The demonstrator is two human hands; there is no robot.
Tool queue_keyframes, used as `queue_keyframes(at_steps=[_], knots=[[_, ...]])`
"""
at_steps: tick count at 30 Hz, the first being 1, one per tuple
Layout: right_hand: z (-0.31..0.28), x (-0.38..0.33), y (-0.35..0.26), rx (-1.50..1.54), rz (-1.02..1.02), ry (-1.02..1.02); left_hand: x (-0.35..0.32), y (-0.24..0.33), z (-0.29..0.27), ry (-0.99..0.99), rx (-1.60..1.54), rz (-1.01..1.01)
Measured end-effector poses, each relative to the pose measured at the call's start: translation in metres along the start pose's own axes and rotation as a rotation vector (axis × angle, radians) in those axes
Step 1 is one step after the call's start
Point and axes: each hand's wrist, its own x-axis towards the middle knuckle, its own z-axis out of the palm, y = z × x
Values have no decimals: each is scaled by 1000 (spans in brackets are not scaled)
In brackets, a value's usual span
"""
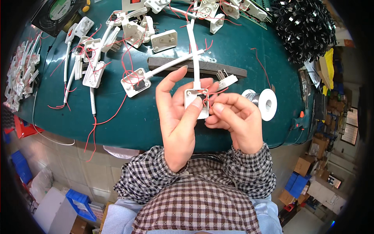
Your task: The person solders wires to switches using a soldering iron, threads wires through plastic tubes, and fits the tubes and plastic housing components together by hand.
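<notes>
My left hand (pixel 177 117) holds a small white plastic housing (pixel 191 97) with a white tube (pixel 193 54) rising from its far end. The left thumb presses on a black part inside the open housing. Thin red wires (pixel 206 100) come out of it. At the housing's right side, my right hand (pixel 237 119) has thumb and forefinger pinched together by the red wires; the fingertips hide just what they grip. Just beyond lies a white plug piece with metal prongs (pixel 225 79). Left of my hands, another white housing with tube (pixel 135 82) has red wires coiled inside.
A dark grey bar (pixel 167 63) lies across the green table (pixel 128 132). To the right are a solder spool (pixel 268 104) and a soldering tool with orange trim (pixel 300 120). More white housings (pixel 93 76), a black fan (pixel 54 13) and a heap of black cables (pixel 302 29) surround the work area.
</notes>
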Motion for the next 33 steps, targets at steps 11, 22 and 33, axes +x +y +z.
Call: queue_keyframes(at_steps=[11, 22, 33], knots=[[2, 6, 1, -424, -697, 185, 2, -8, -11, -192, 381, 54], [-2, 3, 3, -628, -796, 232, 5, 1, -17, -194, 78, -176], [-28, 31, -35, -1479, -905, 22, 11, 16, -14, -137, 108, -187]])
